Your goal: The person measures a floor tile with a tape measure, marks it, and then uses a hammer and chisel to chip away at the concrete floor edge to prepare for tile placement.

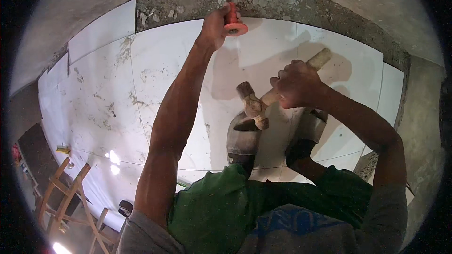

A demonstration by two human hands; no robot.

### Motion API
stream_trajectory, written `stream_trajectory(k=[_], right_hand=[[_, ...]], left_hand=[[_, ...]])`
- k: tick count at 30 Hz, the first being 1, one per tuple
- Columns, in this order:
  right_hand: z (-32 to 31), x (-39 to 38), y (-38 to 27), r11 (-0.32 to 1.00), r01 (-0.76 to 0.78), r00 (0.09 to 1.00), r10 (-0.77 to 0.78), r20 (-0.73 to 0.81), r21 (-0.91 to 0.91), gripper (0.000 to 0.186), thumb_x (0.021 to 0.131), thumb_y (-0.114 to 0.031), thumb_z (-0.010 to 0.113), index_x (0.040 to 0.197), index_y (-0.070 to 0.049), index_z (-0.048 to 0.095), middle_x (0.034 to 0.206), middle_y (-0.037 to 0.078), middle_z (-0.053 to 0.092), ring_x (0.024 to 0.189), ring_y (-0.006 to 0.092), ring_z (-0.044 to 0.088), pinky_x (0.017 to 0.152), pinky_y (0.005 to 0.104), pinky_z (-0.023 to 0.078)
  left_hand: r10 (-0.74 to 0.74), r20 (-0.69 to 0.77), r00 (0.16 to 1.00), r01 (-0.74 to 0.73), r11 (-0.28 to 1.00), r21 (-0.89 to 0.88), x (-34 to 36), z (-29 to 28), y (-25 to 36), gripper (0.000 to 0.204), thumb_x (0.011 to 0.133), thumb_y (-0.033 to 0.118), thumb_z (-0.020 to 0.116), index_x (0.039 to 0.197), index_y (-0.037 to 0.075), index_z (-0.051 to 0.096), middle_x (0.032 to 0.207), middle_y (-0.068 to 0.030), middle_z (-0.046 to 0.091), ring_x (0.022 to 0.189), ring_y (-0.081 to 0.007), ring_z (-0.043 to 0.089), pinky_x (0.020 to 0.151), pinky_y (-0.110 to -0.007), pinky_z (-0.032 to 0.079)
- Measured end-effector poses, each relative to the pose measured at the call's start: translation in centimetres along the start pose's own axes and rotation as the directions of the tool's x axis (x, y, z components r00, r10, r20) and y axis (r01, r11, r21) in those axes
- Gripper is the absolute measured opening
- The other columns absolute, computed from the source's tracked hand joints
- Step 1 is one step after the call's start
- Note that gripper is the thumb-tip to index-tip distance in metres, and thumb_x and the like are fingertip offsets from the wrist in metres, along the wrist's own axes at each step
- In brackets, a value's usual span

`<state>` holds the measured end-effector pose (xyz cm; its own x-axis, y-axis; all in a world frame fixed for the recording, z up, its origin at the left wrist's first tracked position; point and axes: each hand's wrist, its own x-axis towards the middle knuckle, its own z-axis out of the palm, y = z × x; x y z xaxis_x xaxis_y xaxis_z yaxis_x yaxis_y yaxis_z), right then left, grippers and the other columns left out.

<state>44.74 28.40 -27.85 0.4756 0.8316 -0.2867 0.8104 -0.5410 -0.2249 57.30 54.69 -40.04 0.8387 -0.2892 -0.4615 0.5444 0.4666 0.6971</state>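
Note:
My left hand (216,26) is stretched far forward, its fingers wrapped round the red grip of a chisel (235,29) with a round hand guard. The guard faces back toward me, and the chisel's far end points at the rough strip (263,1) along the wall; whether the tip touches it I cannot tell. My right hand (297,83) is closed round the wooden handle of a hammer (254,107). The hammer's metal head, one end flat and the other rounded, hangs above the tiles near my shoes, apart from the chisel.
Large white tiles (174,61), smudged with dirt, cover the floor. My shoes (243,136) stand on them. Rubble bits (153,16) lie in the strip. Bare walls (367,0) rise ahead and at right. A wooden stand (70,193) and a small yellow item (62,149) are at lower left.

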Motion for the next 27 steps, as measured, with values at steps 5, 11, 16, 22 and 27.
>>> stream_trajectory(k=[5, 11, 16, 22, 27], right_hand=[[0.4, 0.1, 0.8, 1.0, -0.014, 0.985, 0.016, -0.171, 0.01, 0.024, 0.069, -0.03, 0.073, 0.083, -0.011, 0.071, 0.07, 0.008, 0.068, 0.073, 0.028, 0.07, 0.078, 0.0438, 0.053], [0.4, 1.5, -0.3, 1.0, 0.001, 0.993, 0.0, -0.115, 0.013, 0.023, 0.065, -0.028, 0.075, 0.081, -0.012, 0.071, 0.069, 0.008, 0.067, 0.069, 0.0271, 0.07, 0.075, 0.0429, 0.054], [-1.2, 3.7, -4.0, 0.994, 0.098, 0.981, -0.104, 0.163, 0.045, 0.028, 0.065, -0.035, 0.078, 0.081, -0.013, 0.071, 0.08, 0.007, 0.07, 0.081, 0.0314, 0.071, 0.077, 0.0451, 0.054], [-0.9, 8.0, 3.4, 0.993, -0.106, 0.993, 0.103, 0.053, 0.06, 0.02, 0.071, -0.029, 0.074, 0.078, -0.01, 0.073, 0.075, 0.013, 0.071, 0.073, 0.0364, 0.072, 0.073, 0.0521, 0.057], [-3.1, 7.9, -0.2, 0.98, -0.179, 0.973, 0.19, 0.13, -0.087, 0.02, 0.084, -0.028, 0.068, 0.087, -0.01, 0.075, 0.084, 0.014, 0.074, 0.086, 0.0329, 0.075, 0.078, 0.0529, 0.06]], left_hand=[[0.01, 0.015, 1.0, -0.01, 1.0, -0.016, 0.1, -1.1, 0.2, 0.033, 0.11, 0.035, 0.05, 0.121, 0.005, 0.059, 0.097, -0.0067, 0.068, 0.083, -0.0181, 0.067, 0.071, -0.029, 0.057], [0.006, 0.018, 1.0, -0.006, 1.0, -0.011, -0.1, -0.8, 0.6, 0.028, 0.11, 0.031, 0.05, 0.118, 0.006, 0.059, 0.096, -0.0078, 0.067, 0.084, -0.0202, 0.067, 0.076, -0.033, 0.058], [-0.004, 0.054, 0.999, 0.006, 0.999, -0.048, 0.2, -1.5, 0.4, 0.026, 0.11, 0.029, 0.049, 0.117, 0.006, 0.059, 0.097, -0.0086, 0.067, 0.085, -0.0211, 0.067, 0.082, -0.038, 0.058], [0.002, 0.057, 0.998, 0.0, 0.999, -0.049, 0.9, -1.6, 1.0, 0.028, 0.11, 0.027, 0.046, 0.12, 0.005, 0.06, 0.099, -0.009, 0.067, 0.088, -0.0217, 0.067, 0.082, -0.039, 0.059], [-0.02, -0.012, 1.0, 0.02, 0.998, 0.058, 1.5, -2.3, 1.1, 0.029, 0.108, 0.028, 0.05, 0.12, 0.004, 0.061, 0.105, -0.0103, 0.068, 0.093, -0.0236, 0.069, 0.081, -0.039, 0.059]])
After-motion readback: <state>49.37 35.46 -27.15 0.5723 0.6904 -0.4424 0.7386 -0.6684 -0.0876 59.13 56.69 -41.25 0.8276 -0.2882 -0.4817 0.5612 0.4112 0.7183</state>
